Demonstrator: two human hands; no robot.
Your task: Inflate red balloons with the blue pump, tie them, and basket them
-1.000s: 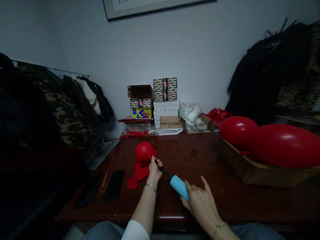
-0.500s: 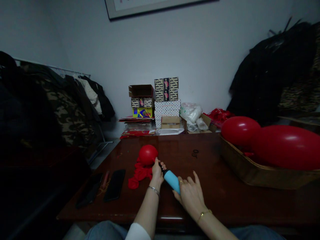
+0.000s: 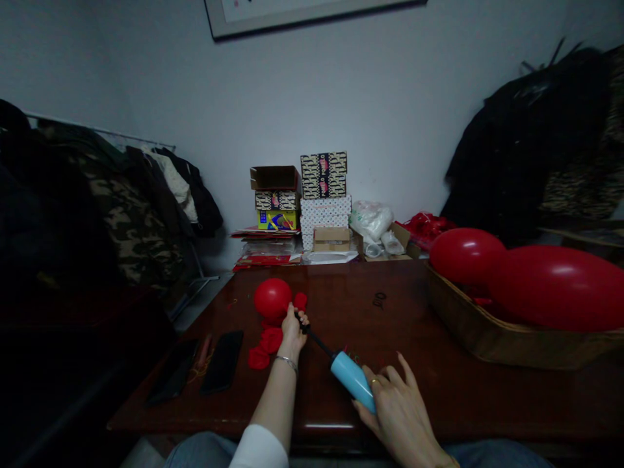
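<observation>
My left hand (image 3: 294,331) is closed around the black nozzle end of a hand pump, where the neck of a small, partly blown-up red balloon (image 3: 272,299) sits. My right hand (image 3: 397,409) grips the light-blue pump body (image 3: 353,381), pulled back so that the thin black rod shows between the two hands. Under the left hand, flat red balloons (image 3: 266,342) lie in a small heap on the dark wooden table (image 3: 390,338).
A wicker basket (image 3: 487,331) at the right holds two large blown-up red balloons (image 3: 556,286). Two dark phones (image 3: 221,361) lie at the table's left front. Stacked boxes (image 3: 322,195) and bags stand against the far wall. Clothes hang on both sides.
The pump went from drawn out to pushed in, and is now drawn out again, my right hand back toward me. The small balloon has shifted slightly left.
</observation>
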